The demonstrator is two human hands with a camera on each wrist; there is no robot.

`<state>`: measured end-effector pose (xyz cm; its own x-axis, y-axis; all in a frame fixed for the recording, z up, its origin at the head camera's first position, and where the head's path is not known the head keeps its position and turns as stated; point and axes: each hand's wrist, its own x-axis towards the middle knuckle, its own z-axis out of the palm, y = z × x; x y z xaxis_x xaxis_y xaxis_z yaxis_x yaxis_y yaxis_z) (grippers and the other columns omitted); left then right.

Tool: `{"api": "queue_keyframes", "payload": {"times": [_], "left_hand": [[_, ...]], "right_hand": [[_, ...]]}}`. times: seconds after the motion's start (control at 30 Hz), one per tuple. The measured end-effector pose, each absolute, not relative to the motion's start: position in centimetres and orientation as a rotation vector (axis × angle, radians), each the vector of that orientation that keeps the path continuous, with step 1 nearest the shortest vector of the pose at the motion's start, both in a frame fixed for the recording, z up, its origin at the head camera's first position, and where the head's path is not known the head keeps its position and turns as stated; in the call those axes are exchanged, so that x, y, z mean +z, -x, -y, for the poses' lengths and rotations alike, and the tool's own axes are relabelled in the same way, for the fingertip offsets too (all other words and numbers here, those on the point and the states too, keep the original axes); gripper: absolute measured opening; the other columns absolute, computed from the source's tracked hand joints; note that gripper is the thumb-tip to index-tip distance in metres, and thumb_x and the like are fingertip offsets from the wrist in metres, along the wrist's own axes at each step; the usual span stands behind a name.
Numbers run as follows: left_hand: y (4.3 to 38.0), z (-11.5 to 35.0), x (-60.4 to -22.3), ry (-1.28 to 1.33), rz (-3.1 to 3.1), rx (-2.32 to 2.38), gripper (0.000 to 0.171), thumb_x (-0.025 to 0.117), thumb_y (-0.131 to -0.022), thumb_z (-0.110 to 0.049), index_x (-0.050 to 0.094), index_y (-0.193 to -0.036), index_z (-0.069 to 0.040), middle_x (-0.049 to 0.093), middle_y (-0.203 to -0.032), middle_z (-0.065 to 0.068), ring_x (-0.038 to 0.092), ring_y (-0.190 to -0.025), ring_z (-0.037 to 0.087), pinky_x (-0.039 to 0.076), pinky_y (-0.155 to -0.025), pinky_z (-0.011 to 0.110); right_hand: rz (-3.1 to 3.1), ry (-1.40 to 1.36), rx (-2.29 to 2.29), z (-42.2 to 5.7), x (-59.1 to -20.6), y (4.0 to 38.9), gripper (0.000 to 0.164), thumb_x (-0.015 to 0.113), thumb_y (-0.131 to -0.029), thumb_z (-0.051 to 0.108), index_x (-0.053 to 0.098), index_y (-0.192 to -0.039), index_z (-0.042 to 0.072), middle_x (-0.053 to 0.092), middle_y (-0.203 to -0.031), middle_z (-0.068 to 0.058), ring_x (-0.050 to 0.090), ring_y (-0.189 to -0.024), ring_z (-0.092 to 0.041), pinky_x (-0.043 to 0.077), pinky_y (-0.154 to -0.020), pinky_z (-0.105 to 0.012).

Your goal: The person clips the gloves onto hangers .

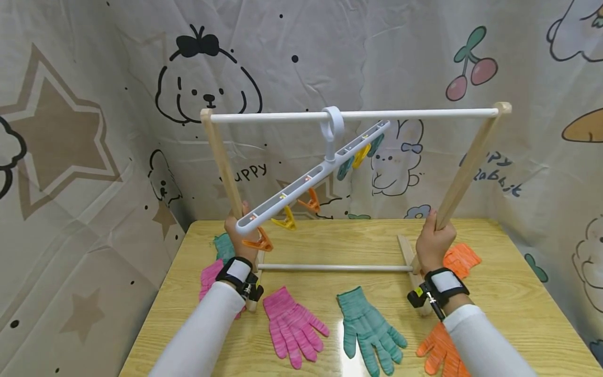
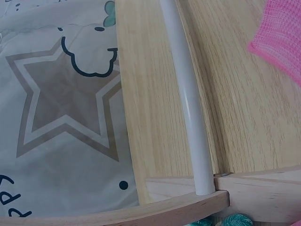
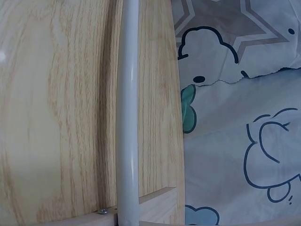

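Table margin [image 1: 523,285] around wooden rack [image 1: 334,268]

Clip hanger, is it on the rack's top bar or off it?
On: in the head view, the clip hanger hangs below the white top bar, with its hook looped over that bar.

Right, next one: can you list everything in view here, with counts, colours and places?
Rack: one, pale wood with two white rods, standing on the table
Hanger: one, pale grey, hooked on the upper rod
Clips: six, two each orange, yellow, teal, along the hanger
Pink gloves: two, front and left
Teal gloves: two, front and left
Orange gloves: apparently two, right, partly hidden
Table: one, light wood, below
Printed cloth: whitish, behind and at the sides; pieces uncountable
Wrist straps: two, black and white, one per wrist
Sleeves: two, white
Left hand: one, gripping left upright
Right hand: one, gripping right upright
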<state>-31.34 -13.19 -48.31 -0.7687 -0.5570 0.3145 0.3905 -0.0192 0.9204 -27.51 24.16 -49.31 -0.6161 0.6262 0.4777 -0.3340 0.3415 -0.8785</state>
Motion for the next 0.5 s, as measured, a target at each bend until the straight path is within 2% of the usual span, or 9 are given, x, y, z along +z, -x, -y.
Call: {"api": "queue_keyframes", "payload": {"times": [0.23, 0.5], "left_hand": [[31.37, 13.08, -48.34, -0.198, 1.683, -1.763, 0.029, 0.057, -0.103, -0.018, 0.051, -0.075, -0.014, 0.038, -0.06, -0.006, 0.037, -0.053, 0.003, 0.031, -0.05, 0.019], [31.45, 13.16, -48.32, -0.188, 1.68, -1.754, 0.031, 0.056, -0.103, -0.017, 0.049, -0.073, -0.015, 0.037, -0.06, -0.008, 0.037, -0.054, 0.003, 0.03, -0.05, 0.019]], "right_hand": [[1.737, 0.255, 1.403, -24.01, -49.01, 27.38, 0.038, 0.053, -0.104, 0.011, 0.042, -0.067, 0.009, 0.032, -0.053, 0.015, 0.028, -0.042, 0.005, 0.021, -0.039, -0.017], [1.745, 0.271, 1.397, -24.39, -49.68, 28.01, 0.04, 0.052, -0.104, 0.017, 0.041, -0.067, 0.011, 0.033, -0.053, 0.014, 0.029, -0.042, 0.004, 0.021, -0.039, -0.016]]}}
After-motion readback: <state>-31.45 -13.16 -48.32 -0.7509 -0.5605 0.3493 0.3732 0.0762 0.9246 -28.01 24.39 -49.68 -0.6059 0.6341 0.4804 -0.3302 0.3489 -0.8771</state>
